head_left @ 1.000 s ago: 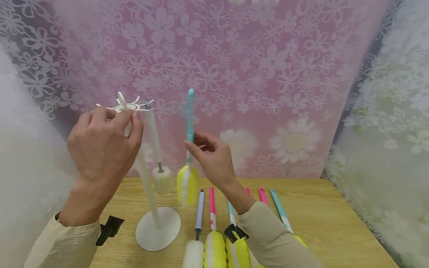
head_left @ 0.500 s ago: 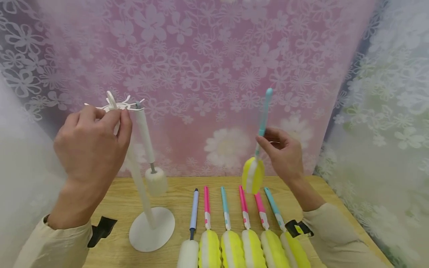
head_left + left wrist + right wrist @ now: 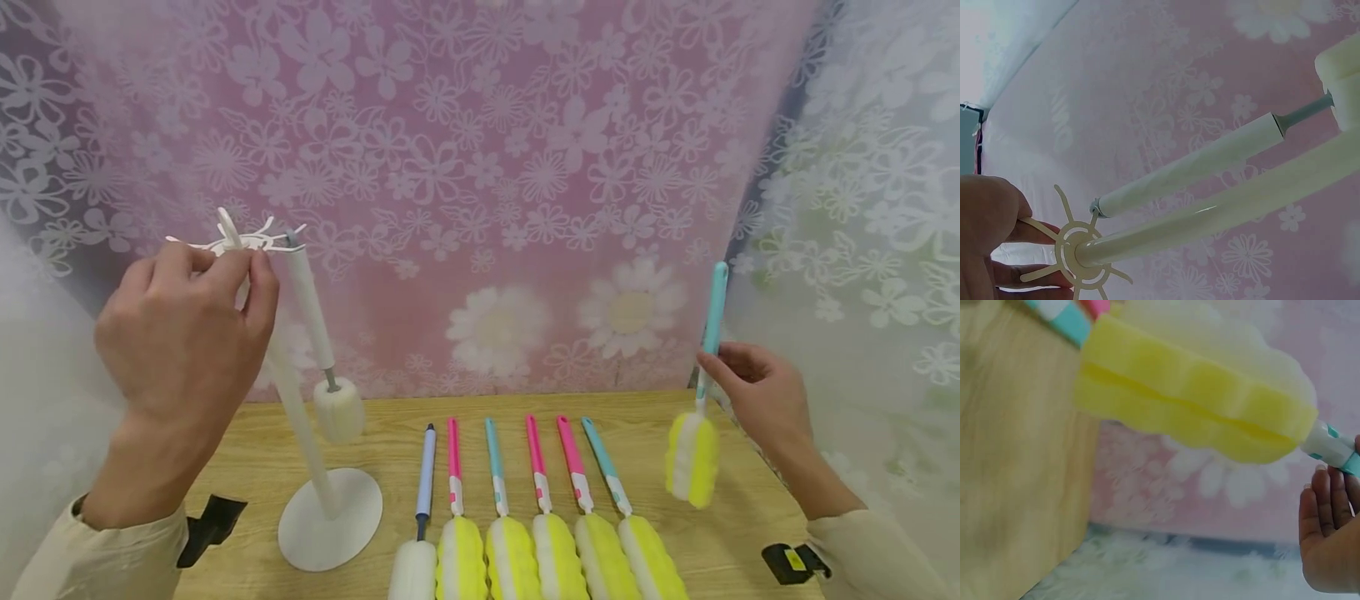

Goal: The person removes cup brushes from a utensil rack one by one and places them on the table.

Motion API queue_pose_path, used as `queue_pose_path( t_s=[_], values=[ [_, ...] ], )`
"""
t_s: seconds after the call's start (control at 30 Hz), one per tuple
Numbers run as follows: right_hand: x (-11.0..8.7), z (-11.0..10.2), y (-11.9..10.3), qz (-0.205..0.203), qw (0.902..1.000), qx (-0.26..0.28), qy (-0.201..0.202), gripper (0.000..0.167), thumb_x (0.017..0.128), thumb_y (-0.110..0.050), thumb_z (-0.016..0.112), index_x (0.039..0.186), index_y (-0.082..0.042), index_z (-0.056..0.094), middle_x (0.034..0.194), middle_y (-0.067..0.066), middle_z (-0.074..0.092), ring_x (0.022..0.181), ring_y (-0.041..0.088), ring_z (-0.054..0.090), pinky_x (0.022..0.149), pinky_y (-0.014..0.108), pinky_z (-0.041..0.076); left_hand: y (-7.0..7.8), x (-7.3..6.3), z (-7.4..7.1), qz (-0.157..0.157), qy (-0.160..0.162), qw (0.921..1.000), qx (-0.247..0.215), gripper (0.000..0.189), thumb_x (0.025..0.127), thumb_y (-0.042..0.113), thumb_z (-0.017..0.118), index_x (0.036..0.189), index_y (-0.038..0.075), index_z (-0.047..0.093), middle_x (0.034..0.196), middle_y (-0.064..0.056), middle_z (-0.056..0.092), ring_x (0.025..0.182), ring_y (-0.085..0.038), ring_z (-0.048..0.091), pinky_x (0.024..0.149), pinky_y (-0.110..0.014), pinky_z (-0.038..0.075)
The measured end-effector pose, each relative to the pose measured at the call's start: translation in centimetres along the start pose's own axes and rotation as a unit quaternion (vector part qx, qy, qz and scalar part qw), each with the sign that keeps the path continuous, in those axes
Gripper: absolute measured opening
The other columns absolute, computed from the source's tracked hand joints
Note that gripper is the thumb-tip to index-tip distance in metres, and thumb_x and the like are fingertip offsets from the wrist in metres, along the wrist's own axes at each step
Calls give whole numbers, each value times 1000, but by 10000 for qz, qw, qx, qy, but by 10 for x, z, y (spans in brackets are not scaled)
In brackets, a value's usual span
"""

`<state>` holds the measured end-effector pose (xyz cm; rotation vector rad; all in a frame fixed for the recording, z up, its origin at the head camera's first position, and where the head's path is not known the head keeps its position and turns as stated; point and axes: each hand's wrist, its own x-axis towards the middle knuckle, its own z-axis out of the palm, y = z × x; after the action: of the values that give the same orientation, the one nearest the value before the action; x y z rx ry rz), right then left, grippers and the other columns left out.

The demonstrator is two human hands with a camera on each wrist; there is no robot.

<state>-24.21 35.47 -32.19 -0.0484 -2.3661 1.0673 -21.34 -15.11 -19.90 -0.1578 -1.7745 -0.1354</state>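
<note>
My left hand pinches the white hook rack at the top of a stand; the left wrist view shows its ring of prongs beside the fingers. From one prong hangs a white-handled sponge brush, its pale head pointing down. Far to the right, my right hand pinches a turquoise-handled sponge brush around the lower handle. That brush is upright, handle up, its yellow and white sponge head over the table's right side.
On the wooden table stands the rack's round white base. Several sponge brushes lie in a row at the front middle, among them a lilac-handled one and a pink-handled one. A floral curtain closes off the back.
My right hand has carried the turquoise-handled sponge brush from beside the rack to the far right, lastly lower. My left hand keeps its hold on the rack. The view has shifted slightly.
</note>
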Motion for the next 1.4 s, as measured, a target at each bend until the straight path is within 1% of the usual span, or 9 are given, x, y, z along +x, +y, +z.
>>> queue_pose_path(
  t_s=[0.13,0.23,0.3,0.33,0.43,0.77,1.03,1.3,1.4],
  values=[
    [-7,-8,24,276,9968,-548,-522,55,92,-44,58,123,2,60,102,6,66,78,5,56,54,27,46,0,0,-3,57,-158,9998,54,42,98,30,40,87,4,71,80,-23,60,65,-44,52,49,-52,38],
    [-10,-7,37,476,9913,-757,-967,60,92,-47,56,122,6,60,110,25,63,86,26,62,62,37,51,-1,0,-5,108,-281,9995,100,43,99,30,39,89,2,71,80,-23,59,64,-43,52,49,-51,39],
    [-12,-4,45,621,9870,-773,-1267,63,92,-49,56,121,7,59,111,28,62,92,38,61,68,44,51,-1,0,-6,150,-333,9993,116,45,99,30,38,89,1,71,80,-23,59,64,-43,52,48,-51,39],
    [-13,-2,49,692,9844,-773,-1422,65,92,-50,55,121,8,59,112,28,62,98,42,59,73,48,50,-1,0,-6,161,-343,9992,125,45,99,30,38,89,1,70,80,-23,59,63,-43,52,48,-50,39],
    [-15,6,60,917,9763,-767,-1802,69,90,-53,56,121,9,58,111,26,64,98,40,62,76,51,49,-1,0,-6,164,-329,9992,139,45,99,30,38,87,1,70,79,-23,59,61,-42,51,46,-50,39],
    [-20,34,88,1192,9520,-856,-2687,54,91,-44,59,106,8,65,97,14,67,83,29,65,68,42,53,0,-2,-1,-26,-45,10000,31,39,97,29,43,85,4,70,79,-22,59,61,-42,50,45,-53,37],
    [-27,47,99,1364,9482,-705,-2780,45,91,-38,61,98,7,67,81,4,66,73,23,63,63,39,52,0,-2,-1,-17,-57,10000,69,39,97,29,43,86,3,70,79,-22,58,60,-42,50,45,-54,37],
    [-27,58,103,1342,9426,-731,-2970,47,91,-38,61,100,8,66,88,7,67,76,23,64,65,39,53,0,-2,-1,-17,-44,10000,56,39,97,30,43,85,3,69,78,-21,58,61,-42,50,45,-53,37],
    [-28,62,104,1322,9424,-671,-2999,43,91,-36,62,97,7,67,80,5,65,69,20,60,61,36,51,0,-2,-1,-28,-27,10000,59,39,97,30,42,84,3,68,78,-21,58,61,-43,50,45,-53,36]
  ],
)
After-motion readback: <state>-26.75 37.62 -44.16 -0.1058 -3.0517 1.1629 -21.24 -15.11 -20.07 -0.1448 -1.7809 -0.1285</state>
